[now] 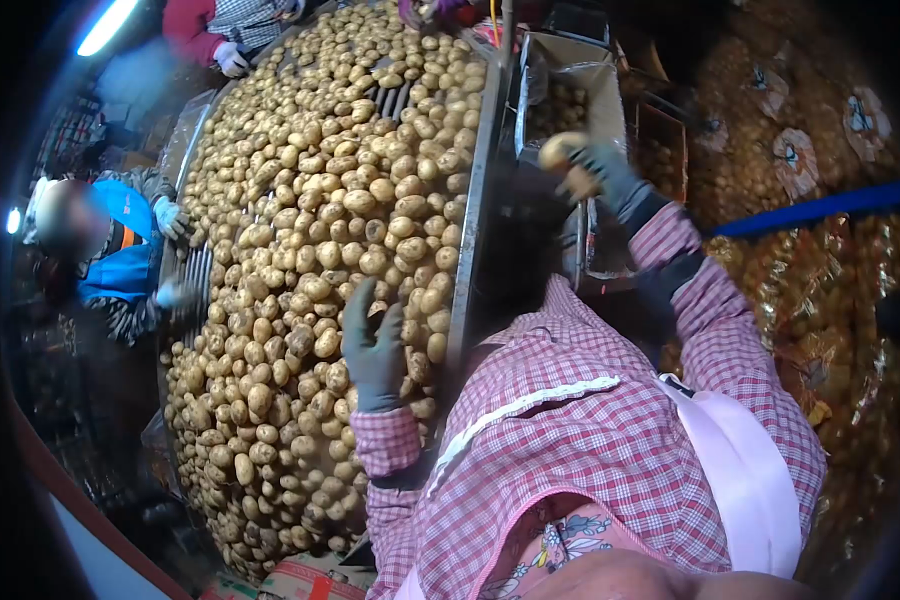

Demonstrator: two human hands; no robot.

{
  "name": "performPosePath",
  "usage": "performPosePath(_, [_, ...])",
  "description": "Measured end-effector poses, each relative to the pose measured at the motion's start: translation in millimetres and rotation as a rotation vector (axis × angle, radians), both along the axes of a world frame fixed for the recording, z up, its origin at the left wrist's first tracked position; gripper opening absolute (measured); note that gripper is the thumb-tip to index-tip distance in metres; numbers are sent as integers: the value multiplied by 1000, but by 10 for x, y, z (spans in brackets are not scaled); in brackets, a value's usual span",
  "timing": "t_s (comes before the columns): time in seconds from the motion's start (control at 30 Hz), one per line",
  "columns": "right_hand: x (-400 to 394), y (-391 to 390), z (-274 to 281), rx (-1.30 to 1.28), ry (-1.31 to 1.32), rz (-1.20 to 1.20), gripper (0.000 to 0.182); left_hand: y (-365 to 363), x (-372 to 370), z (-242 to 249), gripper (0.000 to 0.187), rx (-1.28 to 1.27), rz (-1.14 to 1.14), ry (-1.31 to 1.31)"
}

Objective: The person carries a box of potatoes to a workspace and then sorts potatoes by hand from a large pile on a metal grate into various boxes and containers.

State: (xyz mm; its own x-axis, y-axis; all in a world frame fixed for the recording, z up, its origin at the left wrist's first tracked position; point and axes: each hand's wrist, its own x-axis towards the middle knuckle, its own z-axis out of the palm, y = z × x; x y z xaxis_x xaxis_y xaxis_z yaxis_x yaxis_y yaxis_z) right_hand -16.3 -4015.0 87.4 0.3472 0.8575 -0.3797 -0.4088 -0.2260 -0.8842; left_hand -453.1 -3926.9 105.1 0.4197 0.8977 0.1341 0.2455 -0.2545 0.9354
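Note:
A broad bed of potatoes (300, 230) fills the sorting table in front of me. Over its near right side is my left hand (372, 350), in a grey-green glove. Its thumb and fingers are apart, with nothing held between them. Out to the right, my right hand (610, 178), gloved the same way, grips a pale potato (562, 150). A second brownish potato shape shows just below it, partly blurred. This hand is beside the front rim of a lined box (610, 95) that has potatoes inside.
A metal rail (472, 215) edges the table on my side. Opposite, a co-worker in a blue vest (125, 240) reaches to the potatoes; another person's gloved hand (232, 58) is at the far end. Rollers (194, 282) show through gaps. Filled net sacks (795, 160) and a blue bar (820, 208) stand right.

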Motion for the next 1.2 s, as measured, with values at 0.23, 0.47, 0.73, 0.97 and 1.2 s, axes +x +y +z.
performPosePath(0.23, [1983, -289, -139, -11, -559, -443, 43, -77, -989, 33, 35, -9, 387, 63])
performPosePath(0.47, [-1213, 1251, -327, 154, -206, 490, 36, -481, -1765, 204, 27, -3, 674, 54])
performPosePath(0.73, [-3891, 877, -32, 589, -704, 1254, 31, -1217, -1863, 125, 23, -333, 916, 27])
performPosePath(0.97, [-4231, 1074, -401, 518, -687, 1407, 33, -1311, -1834, 39, 28, -305, 919, 119])
performPosePath(1.2, [-3293, 1394, -395, -197, 531, 897, 46, -790, -1672, 107, 36, -79, 770, 485])
